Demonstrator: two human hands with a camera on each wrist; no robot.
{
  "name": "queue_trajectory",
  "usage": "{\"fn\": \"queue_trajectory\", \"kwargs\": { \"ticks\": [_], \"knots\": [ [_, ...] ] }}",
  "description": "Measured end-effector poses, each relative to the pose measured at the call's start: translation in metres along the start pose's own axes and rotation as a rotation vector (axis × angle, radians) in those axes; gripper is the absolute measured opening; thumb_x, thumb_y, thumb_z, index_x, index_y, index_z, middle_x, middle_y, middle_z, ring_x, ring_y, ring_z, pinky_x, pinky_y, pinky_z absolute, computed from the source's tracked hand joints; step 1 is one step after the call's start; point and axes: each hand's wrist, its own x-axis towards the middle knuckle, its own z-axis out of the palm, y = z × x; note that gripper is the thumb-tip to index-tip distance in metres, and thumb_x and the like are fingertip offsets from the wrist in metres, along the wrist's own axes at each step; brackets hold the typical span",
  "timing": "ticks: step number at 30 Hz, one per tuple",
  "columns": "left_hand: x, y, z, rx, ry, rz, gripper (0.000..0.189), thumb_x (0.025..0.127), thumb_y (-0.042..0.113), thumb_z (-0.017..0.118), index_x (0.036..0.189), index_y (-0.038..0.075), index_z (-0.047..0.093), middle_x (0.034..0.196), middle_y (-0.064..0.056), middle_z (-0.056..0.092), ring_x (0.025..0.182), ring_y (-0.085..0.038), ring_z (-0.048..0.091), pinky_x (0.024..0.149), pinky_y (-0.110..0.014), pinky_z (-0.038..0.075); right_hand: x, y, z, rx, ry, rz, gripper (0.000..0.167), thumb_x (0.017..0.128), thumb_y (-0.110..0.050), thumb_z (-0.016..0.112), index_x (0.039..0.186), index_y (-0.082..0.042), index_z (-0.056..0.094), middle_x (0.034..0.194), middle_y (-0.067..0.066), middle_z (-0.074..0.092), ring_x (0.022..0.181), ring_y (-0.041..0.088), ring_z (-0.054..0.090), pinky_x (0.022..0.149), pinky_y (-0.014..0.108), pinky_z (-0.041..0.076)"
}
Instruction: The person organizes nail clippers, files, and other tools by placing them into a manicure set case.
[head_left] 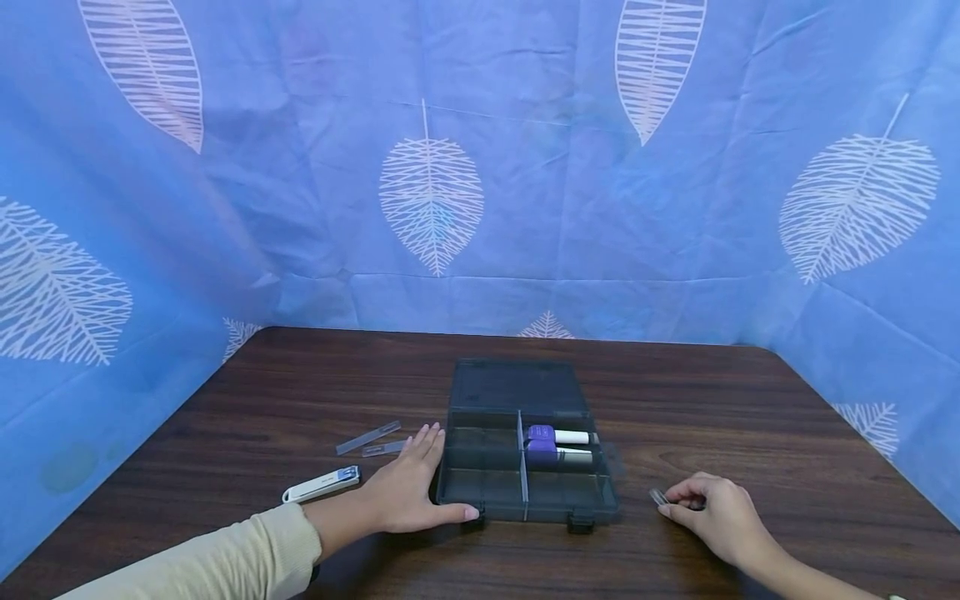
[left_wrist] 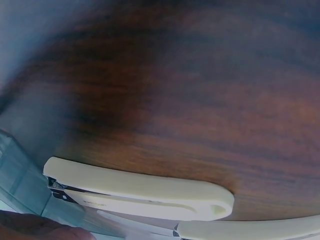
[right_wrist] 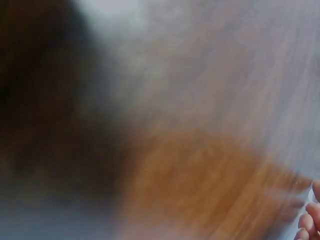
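My left hand (head_left: 408, 487) rests against the left side of a dark translucent compartment box (head_left: 487, 482), fingers straight and thumb at its front edge. The box lies with its lid folded back. Two purple nail polish bottles (head_left: 542, 443) with pale caps lie in its rear right compartment. To the right of the box, my right hand (head_left: 716, 512) pinches a small shiny grey piece (head_left: 658, 497) low over the table; its kind is unclear. A cream nail clipper (left_wrist: 140, 190) lies beside my left wrist, with a similar cream-handled item (left_wrist: 255, 228) near it in the left wrist view.
Two clear plastic strips (head_left: 367, 437) lie left of the box, one partly behind my left fingers. The dark wooden table (head_left: 337, 367) is backed by a blue cloth (head_left: 525, 208) with white leaf prints. The right wrist view is mostly blurred.
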Motion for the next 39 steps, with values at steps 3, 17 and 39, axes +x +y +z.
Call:
{"fn": "queue_trajectory", "kwargs": {
  "ticks": [3,17,39],
  "knots": [
    [0.0002,0.0003,0.0002,-0.002,-0.001,0.001,0.105,0.078,0.069,0.055,0.148,0.001,0.017,0.155,-0.018,0.013,0.144,-0.032,0.012,0.113,-0.05,0.02,0.0,-0.0007,0.0005,0.002,0.002,0.002,0.008,0.073,-0.011,0.076,0.079,-0.008,0.072,0.077,-0.003,0.062,0.061,-0.005,0.047,0.056,0.017,0.043],
    [-0.0009,0.0014,-0.0011,0.005,-0.014,-0.003,0.104,0.079,0.067,0.055,0.148,0.0,0.015,0.155,-0.018,0.012,0.144,-0.032,0.01,0.114,-0.049,0.02,0.0018,-0.0034,0.0002,-0.005,0.013,-0.047,0.006,0.074,-0.005,0.074,0.079,-0.005,0.072,0.077,-0.001,0.065,0.059,-0.004,0.05,0.054,0.017,0.044],
    [-0.0004,0.0012,-0.0011,0.018,-0.011,-0.013,0.105,0.078,0.069,0.054,0.148,0.0,0.016,0.155,-0.017,0.012,0.145,-0.031,0.01,0.113,-0.05,0.021,0.0027,-0.0078,0.0029,-0.022,0.043,-0.07,0.004,0.072,-0.007,0.076,0.075,-0.007,0.073,0.075,-0.002,0.064,0.058,-0.005,0.048,0.053,0.016,0.044]
  ]
}}
